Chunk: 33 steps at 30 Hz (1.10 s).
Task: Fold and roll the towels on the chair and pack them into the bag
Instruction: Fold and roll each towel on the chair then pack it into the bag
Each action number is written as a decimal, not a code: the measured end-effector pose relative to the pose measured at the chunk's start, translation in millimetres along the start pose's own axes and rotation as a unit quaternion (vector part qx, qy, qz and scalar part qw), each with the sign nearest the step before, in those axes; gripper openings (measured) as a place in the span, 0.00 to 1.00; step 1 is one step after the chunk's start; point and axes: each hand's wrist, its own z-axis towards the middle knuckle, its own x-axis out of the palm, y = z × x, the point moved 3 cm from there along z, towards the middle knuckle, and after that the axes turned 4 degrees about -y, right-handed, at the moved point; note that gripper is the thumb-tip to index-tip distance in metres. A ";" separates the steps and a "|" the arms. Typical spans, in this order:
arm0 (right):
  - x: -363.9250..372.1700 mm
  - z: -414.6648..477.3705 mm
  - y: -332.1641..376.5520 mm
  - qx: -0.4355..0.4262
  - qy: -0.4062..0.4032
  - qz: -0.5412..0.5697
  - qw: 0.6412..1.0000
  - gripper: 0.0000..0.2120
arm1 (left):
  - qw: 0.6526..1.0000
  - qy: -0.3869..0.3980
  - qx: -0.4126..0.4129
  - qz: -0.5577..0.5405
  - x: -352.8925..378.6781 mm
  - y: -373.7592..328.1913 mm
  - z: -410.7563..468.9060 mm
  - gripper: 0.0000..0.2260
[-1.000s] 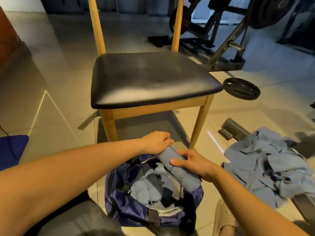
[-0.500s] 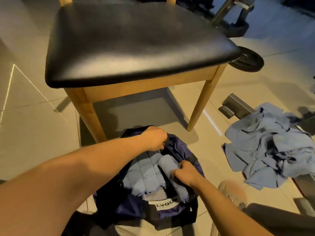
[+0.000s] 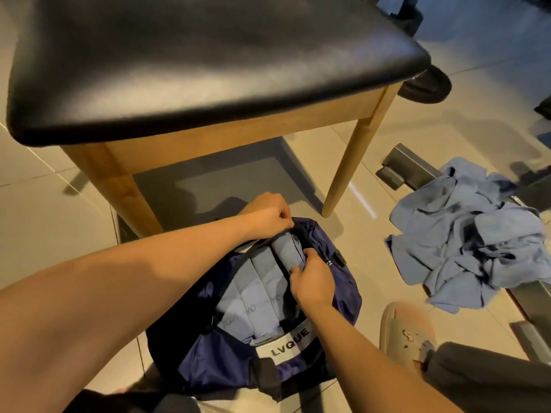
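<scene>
A navy bag (image 3: 346, 296) with a white LVQUE label stands open on the floor in front of the chair (image 3: 190, 61). Several rolled blue-grey towels (image 3: 256, 293) lie side by side inside it. My left hand (image 3: 268, 216) pinches the bag's far rim and holds it open. My right hand (image 3: 313, 281) grips the rightmost rolled towel (image 3: 287, 248), which is partly down inside the bag against its right wall. The chair's black seat carries nothing.
A heap of loose blue-grey towels (image 3: 465, 234) lies on the tiled floor at the right, over a grey metal bar (image 3: 399, 165). A beige slipper (image 3: 408, 332) sits at the lower right. A black weight plate (image 3: 426, 84) lies behind the chair's right leg.
The rolled towel has gone from above the bag's opening down into it beside the others. My left hand shifted to the bag's rim. The view has tilted down and closer.
</scene>
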 end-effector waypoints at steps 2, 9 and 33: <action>10.9 6.5 -2.9 0.008 0.007 -0.012 1.000 0.21 | 1.000 0.012 0.014 0.014 5.7 1.6 -2.2 0.09; 33.8 20.9 -17.5 0.082 0.061 0.116 0.988 0.13 | 0.997 -0.048 0.050 0.015 8.1 1.1 -5.1 0.10; 51.6 2.8 -23.2 -0.010 0.073 -0.067 0.995 0.26 | 0.984 0.020 0.079 0.161 -11.4 17.5 -17.2 0.11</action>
